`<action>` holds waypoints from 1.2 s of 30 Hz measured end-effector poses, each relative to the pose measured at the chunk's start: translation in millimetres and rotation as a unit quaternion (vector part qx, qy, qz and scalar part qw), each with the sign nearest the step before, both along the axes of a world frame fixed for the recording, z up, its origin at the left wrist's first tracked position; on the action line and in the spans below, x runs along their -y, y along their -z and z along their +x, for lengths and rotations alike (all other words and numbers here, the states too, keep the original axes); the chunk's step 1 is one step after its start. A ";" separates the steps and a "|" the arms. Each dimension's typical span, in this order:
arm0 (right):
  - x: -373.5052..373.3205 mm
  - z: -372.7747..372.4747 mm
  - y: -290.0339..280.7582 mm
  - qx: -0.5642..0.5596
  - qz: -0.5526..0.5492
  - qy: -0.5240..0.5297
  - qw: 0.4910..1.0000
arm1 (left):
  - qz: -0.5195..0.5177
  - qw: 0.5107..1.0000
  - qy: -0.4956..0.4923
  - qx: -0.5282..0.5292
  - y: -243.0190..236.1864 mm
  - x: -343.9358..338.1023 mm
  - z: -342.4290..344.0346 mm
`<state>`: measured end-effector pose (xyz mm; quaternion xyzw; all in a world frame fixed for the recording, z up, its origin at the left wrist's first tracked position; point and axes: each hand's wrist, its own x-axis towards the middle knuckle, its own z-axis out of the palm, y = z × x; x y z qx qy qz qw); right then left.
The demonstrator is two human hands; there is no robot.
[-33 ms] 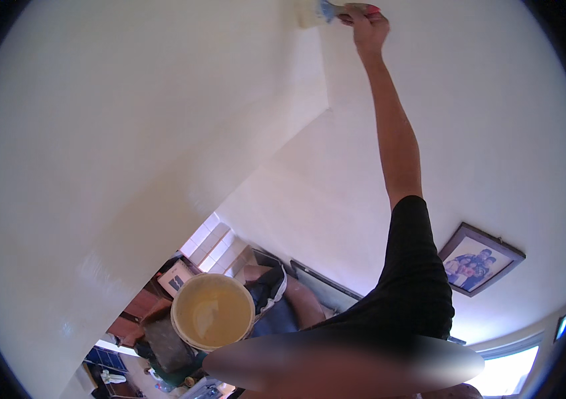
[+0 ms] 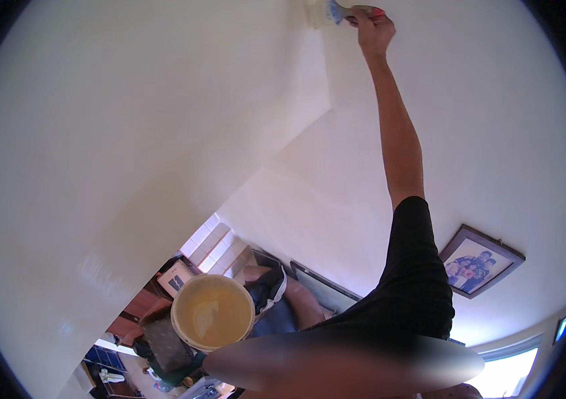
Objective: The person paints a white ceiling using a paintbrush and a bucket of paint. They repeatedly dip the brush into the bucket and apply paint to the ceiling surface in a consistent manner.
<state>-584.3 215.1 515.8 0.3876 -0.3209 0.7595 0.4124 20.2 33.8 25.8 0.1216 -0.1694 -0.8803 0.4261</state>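
Note:
My right hand (image 2: 375, 30) is raised high to the top of the view, its fingers closed round the handle of a paintbrush (image 2: 350, 13) with a red tip. The pale bristles touch the white wall (image 2: 117, 100) near a vertical corner line, partly blurred. Below, at lower middle, a bucket (image 2: 213, 309) holds pale yellowish liquid. My left hand is not in view; whether it holds the bucket is hidden.
A framed photo (image 2: 479, 263) hangs on the right wall. Behind and below the bucket are a cluttered seat (image 2: 273, 309), a grey bundle (image 2: 166, 342), boxes (image 2: 176, 276) and white tiles (image 2: 203, 239). A bright window (image 2: 506, 372) is at lower right.
My right hand and the brush have shifted slightly to the right and a little down.

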 end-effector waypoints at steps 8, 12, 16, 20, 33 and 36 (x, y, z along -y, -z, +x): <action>28.9 16.9 -13.0 0.048 0.042 0.358 0.932 | 0.010 1.000 -0.006 -0.010 1.6 -1.7 3.0; 53.8 66.2 -15.2 -0.048 -0.016 0.309 0.950 | 0.008 1.000 -0.003 -0.013 0.6 -0.2 2.6; 90.6 232.7 -6.8 -0.124 0.069 0.111 0.984 | 0.000 1.000 -0.001 0.000 -0.4 0.2 8.6; 75.7 279.9 -11.2 -0.211 0.067 -0.136 0.966 | -0.016 1.000 0.020 0.007 -8.3 2.8 -1.0; 14.6 4.0 -4.2 0.045 -0.039 0.005 0.998 | 0.002 1.000 0.006 -0.014 0.5 -7.5 -4.9; 4.8 -15.9 -1.6 0.066 -0.005 0.352 0.933 | 0.008 1.000 0.005 -0.014 2.2 -7.6 -4.9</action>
